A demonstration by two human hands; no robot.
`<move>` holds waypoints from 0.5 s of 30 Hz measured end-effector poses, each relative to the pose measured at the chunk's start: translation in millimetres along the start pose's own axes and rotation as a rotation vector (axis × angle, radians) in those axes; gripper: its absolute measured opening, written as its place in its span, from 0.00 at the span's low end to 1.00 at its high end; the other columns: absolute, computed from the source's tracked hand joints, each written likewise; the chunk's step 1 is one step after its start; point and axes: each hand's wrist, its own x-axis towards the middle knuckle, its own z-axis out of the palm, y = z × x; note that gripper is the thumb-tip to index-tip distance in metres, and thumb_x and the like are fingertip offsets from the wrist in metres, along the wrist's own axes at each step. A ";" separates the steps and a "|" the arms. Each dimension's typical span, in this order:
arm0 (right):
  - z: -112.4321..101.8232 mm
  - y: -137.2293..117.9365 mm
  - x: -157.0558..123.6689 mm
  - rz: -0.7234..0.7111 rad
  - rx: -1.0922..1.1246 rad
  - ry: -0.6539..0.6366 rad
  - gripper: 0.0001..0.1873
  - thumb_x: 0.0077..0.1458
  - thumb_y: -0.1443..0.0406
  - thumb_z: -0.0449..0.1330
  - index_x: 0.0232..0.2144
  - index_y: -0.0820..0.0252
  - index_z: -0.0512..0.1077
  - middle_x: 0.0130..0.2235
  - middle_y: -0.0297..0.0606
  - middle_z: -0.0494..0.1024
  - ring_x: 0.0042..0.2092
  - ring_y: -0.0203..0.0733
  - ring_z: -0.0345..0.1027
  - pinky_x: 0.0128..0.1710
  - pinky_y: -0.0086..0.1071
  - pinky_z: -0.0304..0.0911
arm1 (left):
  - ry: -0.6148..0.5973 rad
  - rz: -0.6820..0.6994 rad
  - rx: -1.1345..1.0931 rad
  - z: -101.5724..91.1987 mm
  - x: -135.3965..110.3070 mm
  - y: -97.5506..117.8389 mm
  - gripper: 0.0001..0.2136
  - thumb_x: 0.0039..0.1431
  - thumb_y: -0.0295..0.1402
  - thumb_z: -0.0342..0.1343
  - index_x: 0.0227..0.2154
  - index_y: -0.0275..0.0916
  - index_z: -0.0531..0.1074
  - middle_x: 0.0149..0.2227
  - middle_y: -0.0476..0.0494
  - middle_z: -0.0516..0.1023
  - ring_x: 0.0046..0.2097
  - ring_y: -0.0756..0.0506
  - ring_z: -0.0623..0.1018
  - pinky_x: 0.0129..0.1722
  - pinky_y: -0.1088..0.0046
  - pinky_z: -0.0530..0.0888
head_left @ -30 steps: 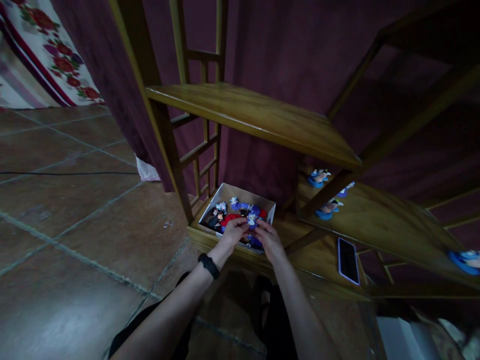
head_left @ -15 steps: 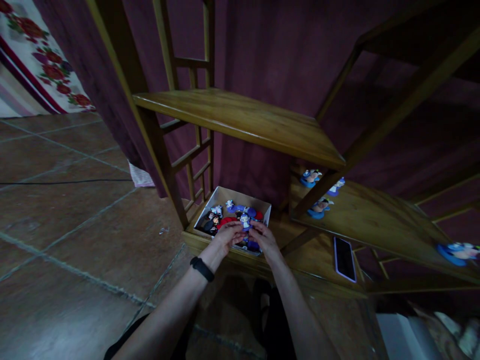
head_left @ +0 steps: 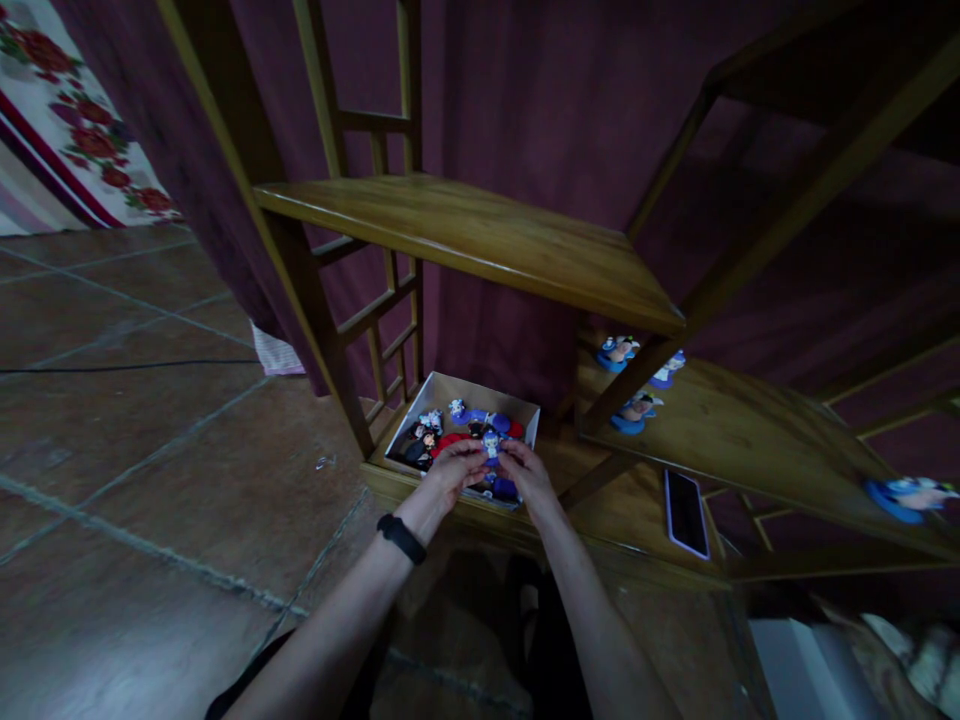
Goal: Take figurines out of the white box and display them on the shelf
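Observation:
A small white box [head_left: 442, 386] full of several little toy figures sits on the bottom board of a wooden shelf unit [head_left: 480, 232]. Both my hands reach over its near edge. My left hand [head_left: 456, 468] and my right hand [head_left: 529, 475] pinch one small blue and white figure [head_left: 491, 445] between their fingertips, just above the other figures in the box. A black band circles my left wrist.
Three more blue figures [head_left: 634, 410] stand on the lower right shelf, another [head_left: 904, 494] lies at its far right end. A phone [head_left: 685, 512] lies flat on the bottom board. Dark red curtain hangs behind. Tiled floor with a black cable [head_left: 120, 366] spreads to the left.
The view has shifted slightly left and up. My hands have stayed at the box, the fingers drawing closer around the small blue and white figure.

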 end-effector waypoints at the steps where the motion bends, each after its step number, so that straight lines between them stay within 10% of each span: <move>1: 0.2 -0.5 -0.3 0.005 -0.002 -0.004 0.14 0.35 0.60 0.67 0.28 0.56 0.72 0.30 0.31 0.75 0.31 0.36 0.68 0.33 0.30 0.65 | 0.000 -0.002 0.002 0.1 0.1 0.0 0.11 0.44 0.27 0.65 0.33 0.35 0.72 0.24 0.48 0.76 0.24 0.53 0.75 0.27 0.79 0.72; 15: -1.4 1.8 0.4 0.015 -0.066 0.044 0.16 0.39 0.55 0.64 0.32 0.56 0.73 0.28 0.30 0.73 0.27 0.34 0.66 0.30 0.30 0.64 | 0.048 -0.009 -0.002 0.7 1.2 3.2 0.09 0.46 0.28 0.63 0.31 0.35 0.70 0.21 0.48 0.74 0.23 0.52 0.75 0.25 0.79 0.72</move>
